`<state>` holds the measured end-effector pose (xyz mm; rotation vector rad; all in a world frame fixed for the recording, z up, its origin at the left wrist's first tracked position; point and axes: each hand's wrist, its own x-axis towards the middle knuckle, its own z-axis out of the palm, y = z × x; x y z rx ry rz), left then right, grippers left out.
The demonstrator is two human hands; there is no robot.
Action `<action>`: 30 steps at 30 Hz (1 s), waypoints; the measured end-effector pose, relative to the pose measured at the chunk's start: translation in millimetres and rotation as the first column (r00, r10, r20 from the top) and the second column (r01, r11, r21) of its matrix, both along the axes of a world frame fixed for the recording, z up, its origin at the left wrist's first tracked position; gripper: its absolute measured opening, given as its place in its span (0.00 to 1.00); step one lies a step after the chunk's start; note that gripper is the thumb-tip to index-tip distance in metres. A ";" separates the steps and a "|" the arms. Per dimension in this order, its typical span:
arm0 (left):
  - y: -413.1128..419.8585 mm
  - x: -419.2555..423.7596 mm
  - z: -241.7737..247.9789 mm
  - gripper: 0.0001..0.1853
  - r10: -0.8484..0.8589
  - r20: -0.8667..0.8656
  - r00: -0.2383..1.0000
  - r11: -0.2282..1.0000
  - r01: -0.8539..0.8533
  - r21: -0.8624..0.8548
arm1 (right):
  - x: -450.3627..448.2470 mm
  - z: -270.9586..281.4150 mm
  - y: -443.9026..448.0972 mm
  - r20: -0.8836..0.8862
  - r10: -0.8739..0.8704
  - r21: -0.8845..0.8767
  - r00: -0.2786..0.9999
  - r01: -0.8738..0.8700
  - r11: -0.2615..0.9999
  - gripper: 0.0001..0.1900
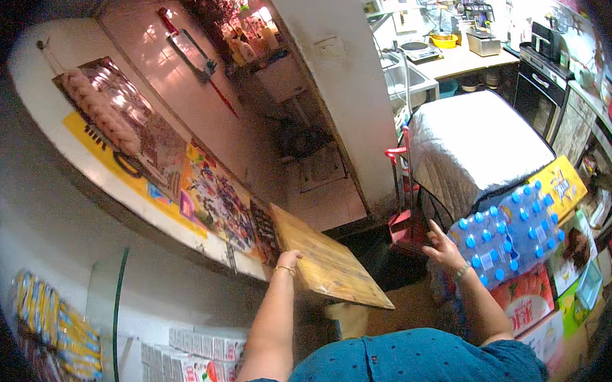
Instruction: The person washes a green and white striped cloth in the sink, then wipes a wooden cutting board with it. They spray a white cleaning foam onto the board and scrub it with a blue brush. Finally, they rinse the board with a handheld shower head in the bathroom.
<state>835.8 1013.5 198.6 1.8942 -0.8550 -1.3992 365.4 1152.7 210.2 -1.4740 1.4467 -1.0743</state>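
Observation:
A flat wooden board [333,261] with a light grain slants across the middle of the view, beside the end of a poster-covered wall. My left hand [290,261] rests at the board's left edge; whether its fingers close around that edge cannot be told. My right hand [443,246] is raised with its fingers apart and holds nothing. It is close to a shrink-wrapped pack of water bottles with blue caps [497,239]. Just beyond it is a red long-handled dustpan [407,231].
Cartons, one a red box [528,302], are stacked at the right. A silver-covered bulky object [480,138] stands before the kitchen sink [405,76] and oven [538,95]. A glass panel edge [119,316] and small white boxes [190,368] are at lower left.

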 end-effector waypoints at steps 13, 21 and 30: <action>-322.6 103.6 -32.0 0.12 -0.053 0.423 0.904 0.998 0.059 -0.001 | 89.6 223.0 -546.4 -0.730 -0.471 -0.412 0.495 0.231 0.882 0.48; -472.5 186.4 -100.6 0.08 -0.005 0.141 0.990 0.983 0.031 -0.182 | 162.9 153.1 -590.6 -0.449 -0.679 -0.833 0.581 0.001 0.553 0.44; -658.0 204.9 27.8 0.22 0.090 -0.314 0.945 0.965 -0.161 -0.208 | 333.5 -49.2 -796.4 -0.406 0.249 0.288 0.879 -0.135 0.948 0.40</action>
